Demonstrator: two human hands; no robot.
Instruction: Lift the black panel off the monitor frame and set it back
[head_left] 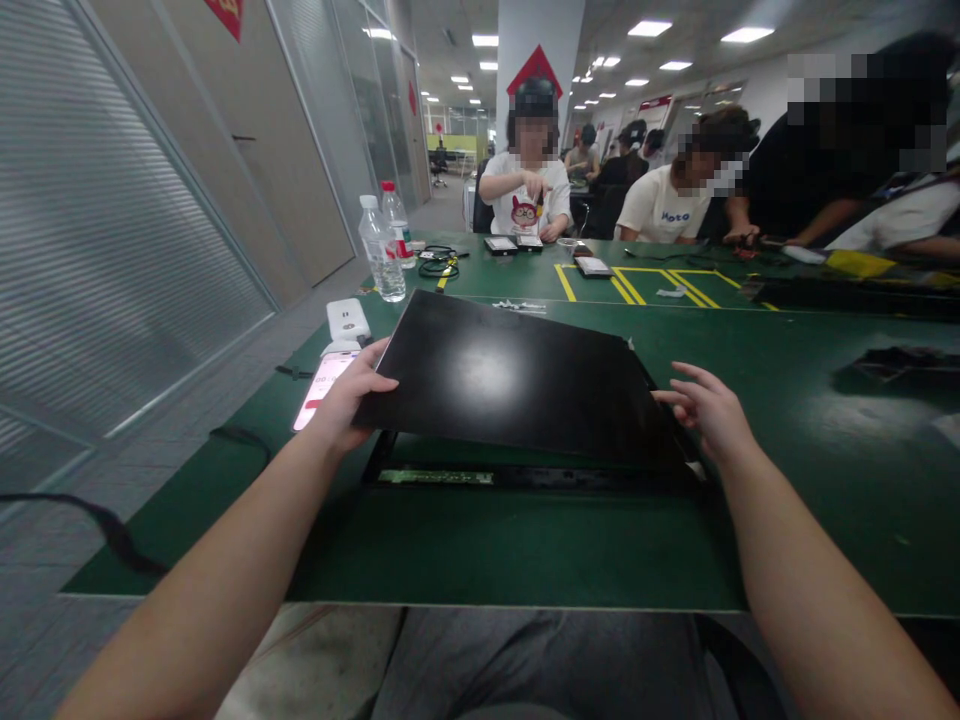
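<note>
A large flat black panel (510, 375) is tilted up at its near edge above a black frame (525, 478) lying on the green table (525, 550). My left hand (346, 395) grips the panel's left near corner, thumb on top. My right hand (709, 408) is at the panel's right edge with fingers spread and slightly curled, touching or just beside it. A green strip shows inside the frame under the raised edge.
A phone with a lit screen (324, 385) and a white charger (347, 318) lie left of the panel. Two water bottles (381, 250) and cables stand farther back. Several people sit at the far side. A dark object (900, 365) lies at right.
</note>
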